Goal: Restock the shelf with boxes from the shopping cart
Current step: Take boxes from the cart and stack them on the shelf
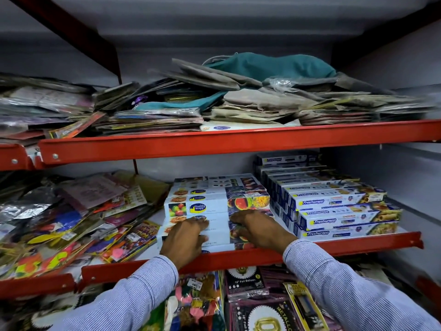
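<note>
Boxes stacked on shelf; left hand, right hand flat, open against fronts.

Flat party packets lie heaped at the middle level's left. Grey paper bags and a teal cloth pile above. Foil balloon packs sit below.

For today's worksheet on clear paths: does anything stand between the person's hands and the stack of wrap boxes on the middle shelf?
Nothing visible does. The left hand and right hand already rest flat against the front of the Healthy Wrapp boxes, above the red shelf edge. The Freshwrapp boxes sit beside them, to the right.
</note>
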`<state>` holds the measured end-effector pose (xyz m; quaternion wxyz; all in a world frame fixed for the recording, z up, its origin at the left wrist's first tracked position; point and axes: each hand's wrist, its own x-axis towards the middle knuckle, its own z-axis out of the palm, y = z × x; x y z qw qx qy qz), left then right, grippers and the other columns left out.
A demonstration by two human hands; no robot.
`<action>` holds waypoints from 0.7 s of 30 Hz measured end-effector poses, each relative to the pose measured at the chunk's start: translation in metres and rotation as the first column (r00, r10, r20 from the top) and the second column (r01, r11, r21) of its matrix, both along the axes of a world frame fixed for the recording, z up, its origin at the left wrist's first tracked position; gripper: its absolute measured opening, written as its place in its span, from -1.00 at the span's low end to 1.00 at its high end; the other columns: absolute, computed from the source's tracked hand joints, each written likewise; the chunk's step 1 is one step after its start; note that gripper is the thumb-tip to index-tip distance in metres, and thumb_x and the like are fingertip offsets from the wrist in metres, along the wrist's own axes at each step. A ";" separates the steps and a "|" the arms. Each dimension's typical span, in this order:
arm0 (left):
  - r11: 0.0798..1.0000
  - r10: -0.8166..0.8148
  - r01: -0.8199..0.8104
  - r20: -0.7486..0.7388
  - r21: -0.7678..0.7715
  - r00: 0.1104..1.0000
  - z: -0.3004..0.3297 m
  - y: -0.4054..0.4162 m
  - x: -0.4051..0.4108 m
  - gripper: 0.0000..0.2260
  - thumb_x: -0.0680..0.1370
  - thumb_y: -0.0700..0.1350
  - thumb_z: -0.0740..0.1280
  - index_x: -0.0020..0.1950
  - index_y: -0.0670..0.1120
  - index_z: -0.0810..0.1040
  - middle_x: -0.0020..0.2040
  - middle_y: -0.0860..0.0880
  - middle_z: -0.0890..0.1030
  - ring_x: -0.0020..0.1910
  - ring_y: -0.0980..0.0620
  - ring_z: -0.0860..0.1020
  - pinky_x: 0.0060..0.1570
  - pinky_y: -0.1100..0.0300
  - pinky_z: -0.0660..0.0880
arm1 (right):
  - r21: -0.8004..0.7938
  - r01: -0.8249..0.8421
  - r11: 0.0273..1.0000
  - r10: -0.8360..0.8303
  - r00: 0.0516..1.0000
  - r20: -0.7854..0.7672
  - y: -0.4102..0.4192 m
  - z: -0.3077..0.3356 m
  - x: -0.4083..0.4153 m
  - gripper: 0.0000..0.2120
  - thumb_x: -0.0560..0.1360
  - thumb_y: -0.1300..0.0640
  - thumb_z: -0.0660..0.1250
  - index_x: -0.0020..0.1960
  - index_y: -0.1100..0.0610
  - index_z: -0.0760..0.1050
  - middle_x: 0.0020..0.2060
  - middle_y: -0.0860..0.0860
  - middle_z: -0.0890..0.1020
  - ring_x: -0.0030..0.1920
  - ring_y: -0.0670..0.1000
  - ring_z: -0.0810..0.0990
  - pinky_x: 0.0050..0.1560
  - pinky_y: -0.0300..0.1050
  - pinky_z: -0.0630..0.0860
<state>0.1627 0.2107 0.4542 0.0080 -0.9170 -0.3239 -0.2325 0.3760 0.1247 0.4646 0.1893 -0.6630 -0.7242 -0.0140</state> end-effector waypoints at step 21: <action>0.996 0.062 -0.062 0.003 0.070 0.998 -0.013 -0.019 -0.007 -0.47 0.61 0.13 0.23 0.53 0.00 0.24 0.55 -0.04 0.29 0.54 -0.16 0.15 0.47 -0.21 0.16 | -0.039 0.109 0.993 -0.104 0.990 0.099 -0.026 -0.003 -0.014 -0.41 0.56 -0.07 0.25 0.52 0.04 0.17 0.52 0.03 0.27 0.49 0.09 0.26 0.45 0.04 0.28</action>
